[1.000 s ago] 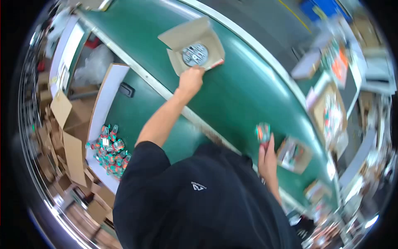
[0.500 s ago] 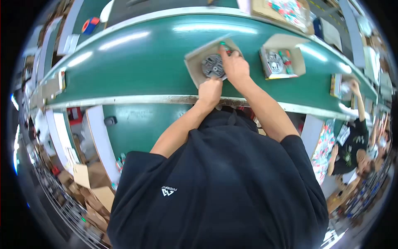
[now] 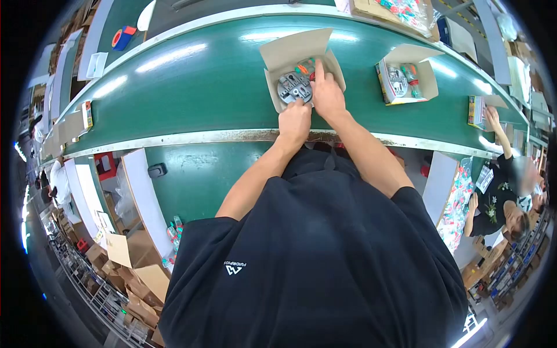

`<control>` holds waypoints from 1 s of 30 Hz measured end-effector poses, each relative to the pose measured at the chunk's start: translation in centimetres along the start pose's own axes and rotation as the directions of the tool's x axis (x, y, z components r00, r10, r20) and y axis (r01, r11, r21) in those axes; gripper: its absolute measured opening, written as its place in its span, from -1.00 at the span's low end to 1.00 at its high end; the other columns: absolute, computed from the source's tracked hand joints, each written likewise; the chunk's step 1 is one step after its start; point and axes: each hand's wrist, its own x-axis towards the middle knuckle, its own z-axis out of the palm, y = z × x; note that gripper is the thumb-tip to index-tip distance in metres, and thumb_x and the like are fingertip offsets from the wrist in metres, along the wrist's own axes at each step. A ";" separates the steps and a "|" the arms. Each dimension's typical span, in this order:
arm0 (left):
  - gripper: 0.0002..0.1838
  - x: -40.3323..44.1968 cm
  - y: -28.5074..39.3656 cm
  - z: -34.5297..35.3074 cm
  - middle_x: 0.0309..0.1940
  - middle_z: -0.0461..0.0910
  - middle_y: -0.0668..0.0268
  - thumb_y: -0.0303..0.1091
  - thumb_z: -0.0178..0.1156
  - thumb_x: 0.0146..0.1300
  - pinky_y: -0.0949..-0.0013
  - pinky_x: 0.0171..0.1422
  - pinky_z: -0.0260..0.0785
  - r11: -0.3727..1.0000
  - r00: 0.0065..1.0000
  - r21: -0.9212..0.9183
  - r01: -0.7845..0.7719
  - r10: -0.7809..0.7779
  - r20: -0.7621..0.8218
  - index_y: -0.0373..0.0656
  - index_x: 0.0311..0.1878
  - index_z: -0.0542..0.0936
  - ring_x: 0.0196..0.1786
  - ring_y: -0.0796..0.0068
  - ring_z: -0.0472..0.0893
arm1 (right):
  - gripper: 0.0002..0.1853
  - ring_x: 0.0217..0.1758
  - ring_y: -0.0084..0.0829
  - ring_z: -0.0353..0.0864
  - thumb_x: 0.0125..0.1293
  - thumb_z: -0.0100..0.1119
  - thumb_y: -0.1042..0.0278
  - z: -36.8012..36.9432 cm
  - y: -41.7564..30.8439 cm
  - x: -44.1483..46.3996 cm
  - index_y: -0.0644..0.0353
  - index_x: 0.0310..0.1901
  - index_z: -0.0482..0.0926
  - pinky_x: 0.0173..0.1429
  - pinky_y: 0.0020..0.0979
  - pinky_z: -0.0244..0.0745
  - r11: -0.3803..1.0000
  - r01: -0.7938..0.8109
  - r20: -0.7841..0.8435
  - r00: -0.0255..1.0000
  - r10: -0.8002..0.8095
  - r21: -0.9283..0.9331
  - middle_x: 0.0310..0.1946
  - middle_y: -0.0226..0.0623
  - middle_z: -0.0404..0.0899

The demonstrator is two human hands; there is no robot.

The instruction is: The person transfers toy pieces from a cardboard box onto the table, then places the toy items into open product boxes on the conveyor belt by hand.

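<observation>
An open cardboard box [image 3: 338, 68] with its far flap raised lies on the green bench in front of me. Inside sit a grey round moulded part [image 3: 295, 87] and, behind it, a bagged green, orange and red item [image 3: 304, 66]. My left hand [image 3: 295, 123] is closed at the near wall of this box, its fingertips against the wall and the edge of the grey part. Over the right side of the contents is my right hand [image 3: 329, 95], index finger stretched out onto the bagged item and the other fingers bent. It partly hides red pieces beneath it.
A second open box [image 3: 409, 81] with similar contents stands to the right. Farther right, a co-worker's hand [image 3: 492, 118] is at another box [image 3: 477, 111]. A tape roll [image 3: 123, 38] lies beyond the bench at the left. A carton of coloured bags [image 3: 400, 13] sits at the far side.
The box has turned a little and its far flap now stands up in view. My right hand has moved slightly down, exposing more of the bagged item. My left hand stays at the near wall.
</observation>
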 end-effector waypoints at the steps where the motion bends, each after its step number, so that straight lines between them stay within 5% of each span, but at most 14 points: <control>1: -0.78 0.2 0.0 0.1 -0.23 0.67 0.14 -0.49 0.17 0.19 0.03 -0.10 0.62 1.000 1.000 0.021 0.005 -0.005 0.028 -0.11 -0.16 0.75 -0.12 0.05 0.72 | -0.27 0.02 0.22 0.66 0.45 0.15 0.27 0.1 0.0 -0.1 0.11 0.56 0.07 0.06 0.09 0.59 1.000 0.001 -0.002 1.000 -0.001 -0.003 -0.01 0.19 0.58; 5: -0.77 0.5 -0.2 0.4 -0.23 0.68 0.15 -0.50 0.17 0.17 0.02 -0.08 0.61 1.000 0.997 0.029 -0.002 0.000 0.080 -0.11 -0.16 0.75 -0.11 0.07 0.72 | -0.28 -0.01 0.20 0.66 0.46 0.14 0.25 0.3 -0.1 -0.8 0.11 0.56 0.08 0.05 0.09 0.59 0.992 -0.125 -0.049 0.991 0.126 0.022 -0.01 0.13 0.55; 8: -0.77 0.5 0.4 1.0 -0.22 0.68 0.15 -0.50 0.17 0.17 0.02 -0.07 0.61 0.998 0.998 -0.055 -0.009 0.012 0.056 -0.11 -0.16 0.75 -0.12 0.07 0.72 | -0.27 0.00 0.15 0.67 0.42 0.18 0.29 -1.0 0.4 -2.7 0.13 0.55 0.10 0.04 0.05 0.61 0.997 -0.031 -0.190 0.982 0.017 -0.073 -0.05 0.11 0.58; 13: -0.76 0.8 1.7 0.9 -0.23 0.68 0.14 -0.50 0.15 0.19 0.04 -0.06 0.60 0.998 0.996 -0.040 -0.051 0.054 0.069 -0.12 -0.15 0.75 -0.12 0.06 0.71 | -0.38 0.04 0.02 0.72 0.40 0.16 0.31 2.0 2.9 0.1 0.19 0.46 0.28 0.05 -0.08 0.67 0.970 -0.109 -0.220 0.974 0.059 -0.220 -0.10 0.00 0.67; 16: -0.76 0.3 1.8 0.8 -0.24 0.68 0.15 -0.50 0.15 0.19 0.06 -0.06 0.60 0.998 0.995 -0.050 -0.047 0.051 0.084 -0.12 -0.14 0.75 -0.11 0.06 0.71 | -0.51 0.00 0.04 0.76 0.28 0.24 0.36 -2.1 0.7 2.5 0.21 0.26 0.54 0.03 -0.13 0.70 0.895 -0.183 0.202 0.937 0.283 -0.406 -0.20 -0.10 0.76; 20: -0.75 1.3 2.1 1.2 -0.23 0.68 0.16 -0.49 0.15 0.20 0.08 -0.05 0.60 1.000 0.991 -0.011 -0.026 0.027 0.128 -0.12 -0.13 0.76 -0.10 0.06 0.71 | -0.68 0.00 -0.08 0.79 0.26 0.24 0.38 -2.5 3.3 3.5 0.18 0.05 0.70 0.03 -0.20 0.72 0.940 -0.025 0.316 0.938 0.140 -0.341 -0.22 -0.14 0.79; 25: -0.75 1.4 1.6 1.1 -0.22 0.69 0.17 -0.50 0.17 0.18 0.09 -0.03 0.60 0.998 0.992 -0.015 -0.058 0.059 0.107 -0.10 -0.14 0.77 -0.09 0.08 0.71 | -0.70 -0.04 -0.16 0.80 0.29 0.26 0.30 -2.9 3.9 2.4 0.23 0.00 0.70 0.01 -0.20 0.70 0.936 0.003 0.275 0.956 0.100 -0.351 -0.19 -0.08 0.78; 27: -0.75 2.7 0.8 0.7 -0.22 0.69 0.18 -0.51 0.17 0.16 0.10 0.00 0.59 0.995 0.993 0.012 -0.096 0.095 0.065 -0.09 -0.15 0.77 -0.08 0.09 0.70 | -0.66 -0.11 -0.09 0.78 0.33 0.28 0.21 -5.9 3.8 0.5 0.27 0.02 0.67 -0.02 -0.16 0.67 0.981 0.129 0.276 0.957 -0.085 -0.145 -0.21 -0.03 0.75; 28: -0.75 3.4 0.2 0.6 -0.22 0.69 0.18 -0.51 0.17 0.16 0.10 0.00 0.59 0.996 0.995 0.022 -0.081 0.079 0.056 -0.09 -0.15 0.77 -0.08 0.09 0.70 | -0.66 -0.14 -0.06 0.77 0.35 0.27 0.21 -7.6 3.4 -1.6 0.27 0.03 0.65 -0.04 -0.15 0.65 0.984 0.138 0.191 0.969 -0.158 0.113 -0.22 -0.02 0.74; 30: -0.74 4.4 -1.0 0.8 -0.23 0.68 0.19 -0.52 0.18 0.15 0.11 0.02 0.58 0.990 0.990 0.034 -0.134 0.133 0.049 -0.09 -0.15 0.77 -0.07 0.11 0.70 | -0.70 -0.16 -0.04 0.75 0.38 0.25 0.25 -9.8 3.3 -6.7 0.25 0.03 0.64 -0.06 -0.16 0.62 0.894 0.060 0.138 0.981 -0.135 0.445 -0.23 -0.01 0.73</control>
